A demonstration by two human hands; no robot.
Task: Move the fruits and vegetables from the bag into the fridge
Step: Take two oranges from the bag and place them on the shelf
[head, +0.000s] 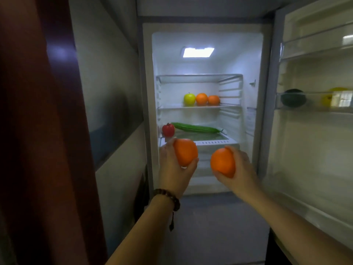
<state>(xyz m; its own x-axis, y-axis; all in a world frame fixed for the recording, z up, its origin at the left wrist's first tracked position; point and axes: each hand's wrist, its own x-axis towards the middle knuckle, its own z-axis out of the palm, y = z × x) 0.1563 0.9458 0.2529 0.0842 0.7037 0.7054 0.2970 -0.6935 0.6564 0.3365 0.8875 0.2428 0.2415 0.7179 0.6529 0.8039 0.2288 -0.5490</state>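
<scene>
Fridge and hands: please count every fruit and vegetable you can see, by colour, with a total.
Orange: 4, one in the left hand at, one in the right hand at, two on the shelf
Yellow-green apple: 1
Red: 1
Green cucumber: 1
Dark green, door rack: 1
Yellow, door rack: 1
Total: 9

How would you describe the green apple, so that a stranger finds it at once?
Look inside the open fridge, at the middle shelf. Three round fruits sit in a row there. The apple is the leftmost, the only yellow-green one, beside two oranges.
</scene>
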